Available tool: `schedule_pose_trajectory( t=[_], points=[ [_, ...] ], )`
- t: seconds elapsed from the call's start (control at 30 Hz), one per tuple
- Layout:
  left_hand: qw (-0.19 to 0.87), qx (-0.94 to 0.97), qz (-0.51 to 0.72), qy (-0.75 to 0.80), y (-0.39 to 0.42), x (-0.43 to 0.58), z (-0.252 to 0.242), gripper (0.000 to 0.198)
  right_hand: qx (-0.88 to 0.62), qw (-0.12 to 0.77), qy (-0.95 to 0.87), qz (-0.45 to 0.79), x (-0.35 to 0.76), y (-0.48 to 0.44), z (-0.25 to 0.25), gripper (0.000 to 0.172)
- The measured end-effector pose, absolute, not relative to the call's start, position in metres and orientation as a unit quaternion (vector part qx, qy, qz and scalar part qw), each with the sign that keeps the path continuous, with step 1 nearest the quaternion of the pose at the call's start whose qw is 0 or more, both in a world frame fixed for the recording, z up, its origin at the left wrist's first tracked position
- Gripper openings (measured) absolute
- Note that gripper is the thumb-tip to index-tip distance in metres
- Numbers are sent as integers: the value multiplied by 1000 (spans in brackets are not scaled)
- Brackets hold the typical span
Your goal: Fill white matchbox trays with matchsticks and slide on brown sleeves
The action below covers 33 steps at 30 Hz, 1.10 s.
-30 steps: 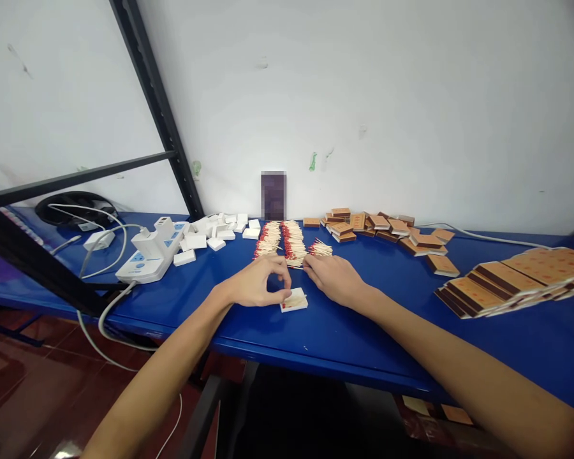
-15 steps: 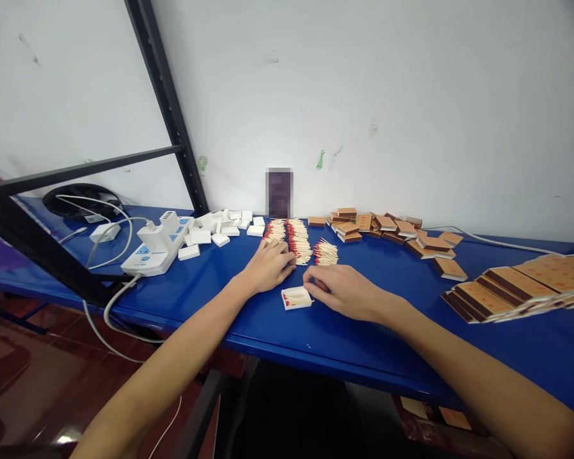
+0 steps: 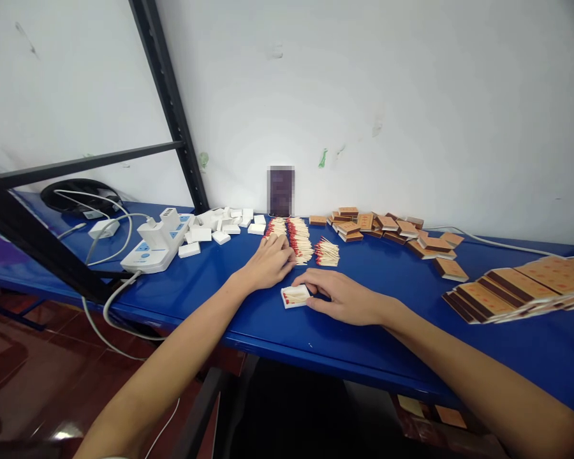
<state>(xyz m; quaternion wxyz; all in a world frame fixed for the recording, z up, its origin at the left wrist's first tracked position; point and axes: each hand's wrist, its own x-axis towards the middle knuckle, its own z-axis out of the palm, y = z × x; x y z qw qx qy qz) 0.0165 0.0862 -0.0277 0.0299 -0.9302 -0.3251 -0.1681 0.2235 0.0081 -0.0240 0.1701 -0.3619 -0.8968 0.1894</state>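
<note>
A small white matchbox tray lies on the blue table, with a few red-headed matches inside. My right hand is at its right end, thumb at the near corner and forefinger along the far side, closed on the tray. My left hand rests over the near end of the left match row, fingers curled down; what they pinch is hidden. Close beside it runs a second row of matches. A smaller heap of matches lies just beyond my right hand.
White empty trays are piled at the back left, near a power strip and a black shelf post. Brown matchbox sleeves lie scattered at the back right. Flat stacked sleeves fan out at far right. A pixelated dark panel leans on the wall.
My right hand has shifted slightly left, and its thumb and forefinger now reach around the tray's right end. My left hand stays at the match row, its fingers a little more bunched.
</note>
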Motion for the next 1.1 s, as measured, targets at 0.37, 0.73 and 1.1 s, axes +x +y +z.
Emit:
schedule_pose_trajectory(
  t=[0.37,0.73,1.1],
  points=[
    [-186,-905,-251,-290,53,-17,0,19,-384,185,-874,231,222,8,-27,27],
    [-120,-910,-182,-352,28,-2,-1,29,-540,218,-812,30,254,31,-16,17],
    [170,-920,-97,-340,82,34,-22,23,-589,74,-804,-24,264,38,-22,14]
  ],
)
